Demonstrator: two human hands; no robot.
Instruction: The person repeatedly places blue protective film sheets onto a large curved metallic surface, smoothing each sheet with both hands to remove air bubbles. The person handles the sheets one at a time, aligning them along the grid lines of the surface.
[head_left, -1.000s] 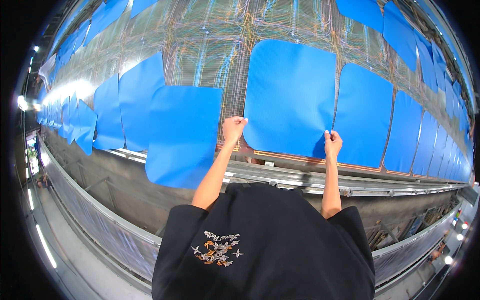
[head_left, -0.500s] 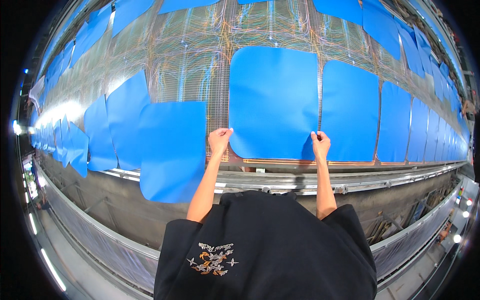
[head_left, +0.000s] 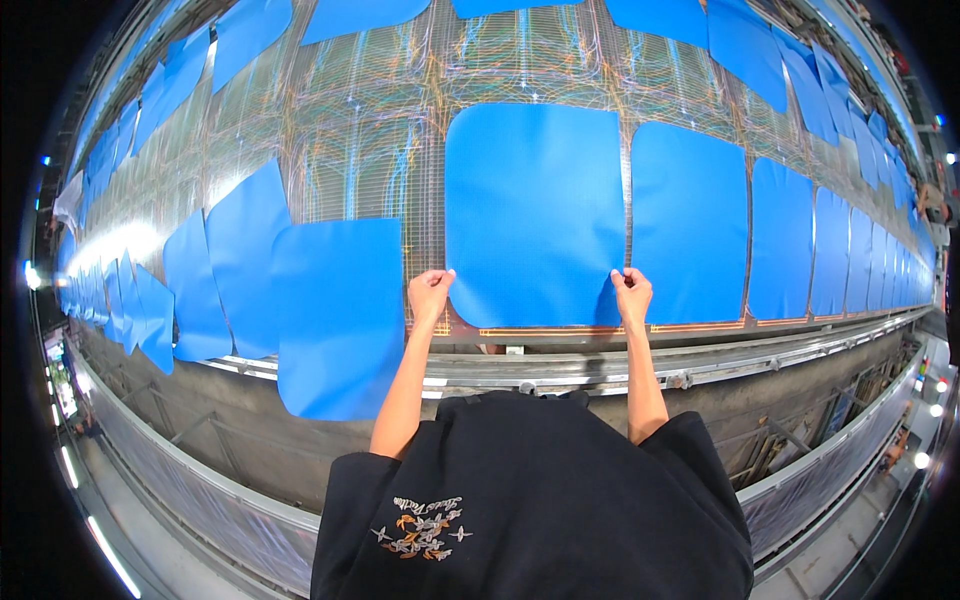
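Observation:
A large blue sheet (head_left: 530,200) with rounded corners lies on a patterned, gridded surface (head_left: 355,160) covered in coloured lines. My left hand (head_left: 432,292) is closed in a pinch on its lower left edge. My right hand (head_left: 629,290) pinches the same sheet near its lower right edge, where the material is slightly dimpled. Just right of it lies another blue sheet (head_left: 690,220), and left of my left arm a blue sheet (head_left: 335,300) hangs over the surface's front edge, overlapping others.
More blue sheets (head_left: 780,240) line both sides and the far edge. A metal rail (head_left: 740,362) runs along the front, with a recessed channel (head_left: 200,410) and lower railing (head_left: 840,460) nearer me. A person (head_left: 930,205) is partly visible at the far right.
The view has shifted and turned, so the sheets and both hands appear farther left, with the left side lower. Both hands keep their pinch on the same sheet.

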